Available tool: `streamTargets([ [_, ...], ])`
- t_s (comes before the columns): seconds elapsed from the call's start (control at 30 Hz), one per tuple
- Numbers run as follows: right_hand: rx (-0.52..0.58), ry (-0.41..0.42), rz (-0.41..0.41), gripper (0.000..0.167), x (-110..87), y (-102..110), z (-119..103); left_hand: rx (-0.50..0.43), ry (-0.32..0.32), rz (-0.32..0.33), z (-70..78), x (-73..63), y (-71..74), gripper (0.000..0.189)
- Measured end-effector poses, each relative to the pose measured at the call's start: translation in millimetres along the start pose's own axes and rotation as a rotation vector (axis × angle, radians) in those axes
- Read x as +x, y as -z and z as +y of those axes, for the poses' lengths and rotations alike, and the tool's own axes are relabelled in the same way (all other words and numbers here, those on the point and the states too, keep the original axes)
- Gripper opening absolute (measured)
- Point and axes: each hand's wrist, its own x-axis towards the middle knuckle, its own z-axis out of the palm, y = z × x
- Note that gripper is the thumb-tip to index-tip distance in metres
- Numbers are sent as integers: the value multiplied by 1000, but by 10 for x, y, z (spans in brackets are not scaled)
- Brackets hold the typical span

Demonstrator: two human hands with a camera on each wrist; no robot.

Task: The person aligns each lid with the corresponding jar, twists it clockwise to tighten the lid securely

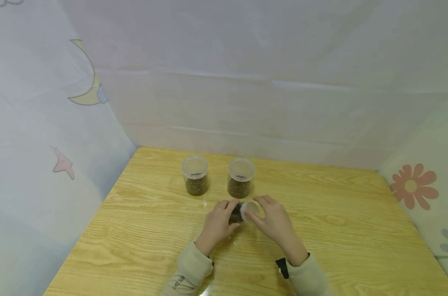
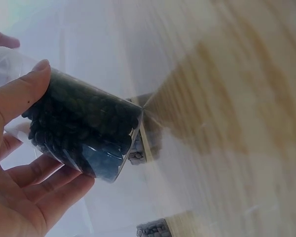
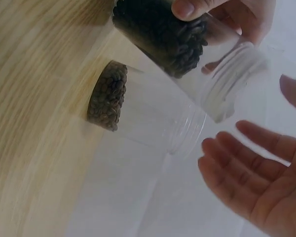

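Note:
My left hand (image 1: 217, 222) grips a clear plastic jar (image 1: 235, 214) of dark beans, thumb on one side and fingers on the other. The jar is tilted, its ridged clear top (image 3: 237, 74) turned toward my right hand (image 1: 277, 224). In the left wrist view the dark beans (image 2: 84, 118) fill much of the jar. Seen from the right wrist, the right fingers (image 3: 246, 163) are extended and spread beside the top, with a gap between them and it.
Two similar clear jars stand upright behind my hands, a left one (image 1: 196, 183) and a right one (image 1: 240, 185), each with brown beans at the bottom. They stand on a wood-grain table (image 1: 149, 205), with pale printed cloth (image 1: 224, 102) behind and at the sides.

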Motion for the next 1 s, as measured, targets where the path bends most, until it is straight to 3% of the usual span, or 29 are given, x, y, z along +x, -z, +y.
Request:
streamTargets([
  [0.23, 97, 255, -49, 51, 8, 36, 85, -7, -2, 8, -6, -6, -6, 65],
  [0.37, 104, 337, -59, 52, 10, 17, 106, -7, -3, 10, -10, -7, -6, 65],
  [0.67, 103, 351, -47, 52, 15, -20, 117, -17, -9, 20, -25, -13, -5, 65],
  [1.0, 67, 289, -21, 47, 20, -34, 85, 1, -10, 15, -18, -15, 19, 65],
])
